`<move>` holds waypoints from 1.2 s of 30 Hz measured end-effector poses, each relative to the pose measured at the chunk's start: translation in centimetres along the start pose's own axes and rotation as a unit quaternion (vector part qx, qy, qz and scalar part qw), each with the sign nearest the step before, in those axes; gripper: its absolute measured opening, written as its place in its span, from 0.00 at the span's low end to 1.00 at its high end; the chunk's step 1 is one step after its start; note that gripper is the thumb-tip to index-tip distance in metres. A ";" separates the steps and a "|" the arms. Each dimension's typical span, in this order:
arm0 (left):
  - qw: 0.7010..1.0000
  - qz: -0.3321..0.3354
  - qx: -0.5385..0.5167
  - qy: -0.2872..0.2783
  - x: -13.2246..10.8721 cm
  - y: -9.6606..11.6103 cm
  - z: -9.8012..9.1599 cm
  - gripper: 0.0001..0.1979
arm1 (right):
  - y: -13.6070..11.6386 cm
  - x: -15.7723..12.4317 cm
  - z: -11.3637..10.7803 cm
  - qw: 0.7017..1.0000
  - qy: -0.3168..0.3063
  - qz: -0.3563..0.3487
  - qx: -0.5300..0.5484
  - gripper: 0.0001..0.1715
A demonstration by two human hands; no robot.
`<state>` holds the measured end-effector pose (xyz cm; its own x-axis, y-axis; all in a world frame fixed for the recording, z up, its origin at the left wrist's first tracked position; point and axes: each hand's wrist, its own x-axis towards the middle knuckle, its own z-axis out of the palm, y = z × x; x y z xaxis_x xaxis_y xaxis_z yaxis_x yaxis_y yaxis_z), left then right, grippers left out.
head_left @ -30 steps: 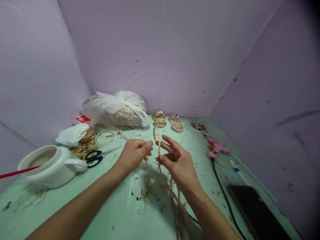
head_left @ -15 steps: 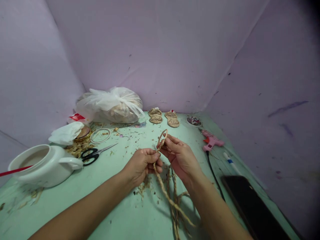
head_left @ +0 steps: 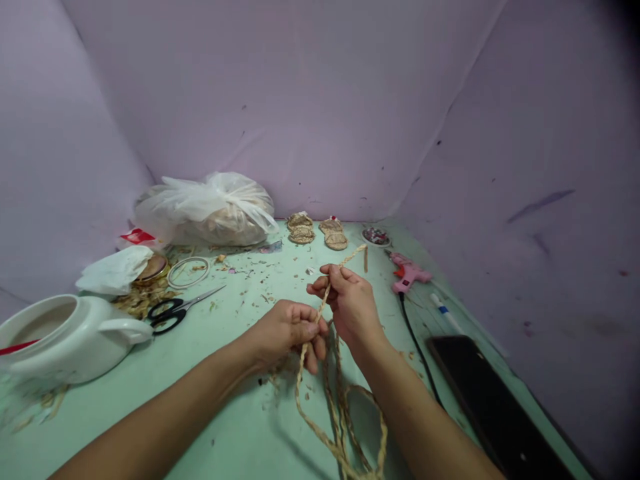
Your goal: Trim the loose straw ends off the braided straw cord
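A long tan braided cord (head_left: 301,393), like plaited plant fibre, runs through both of my hands. My left hand (head_left: 290,332) pinches it between thumb and fingers over the middle of the table. Just above and to the right, my right hand (head_left: 350,297) grips the same cord close to its upper end, which sticks out past the fingers toward the back right. Below my hands the cord hangs and loops down to the front edge of the view, among several strands.
Two small woven sandals (head_left: 301,228) stand at the back near a dish of beads (head_left: 376,236). On the right lie a pink glue gun (head_left: 410,272), a marker (head_left: 445,312) and a phone (head_left: 493,400). Scissors (head_left: 175,313), a white pot (head_left: 85,340) and a plastic bag (head_left: 215,207) are left.
The loop at the cord's upper end has straightened out, and that end now points up and right. The lower cord has swung into a wide loop. The view has shifted slightly right.
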<state>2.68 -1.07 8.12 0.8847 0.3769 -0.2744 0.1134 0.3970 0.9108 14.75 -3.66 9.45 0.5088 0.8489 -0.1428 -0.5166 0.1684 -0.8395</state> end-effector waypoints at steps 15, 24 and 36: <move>0.996 -0.022 0.045 0.080 -0.1 -0.3 1.3 0.11 | -0.5 1.7 -1.7 0.992 0.034 0.059 0.107 0.06; 0.990 -0.010 0.000 0.144 -0.1 0.1 0.5 0.12 | -0.8 1.4 -1.3 0.987 -0.031 0.125 0.097 0.10; 0.999 0.026 -0.022 0.020 0.2 -0.2 -1.1 0.17 | 1.0 0.2 -0.1 0.986 -0.056 0.019 -0.154 0.19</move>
<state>2.37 -0.17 7.50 0.8703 0.4305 -0.2395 0.0466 0.4120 0.9100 14.36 -3.37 8.53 0.4057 0.9043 -0.1327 -0.2915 -0.0096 -0.9565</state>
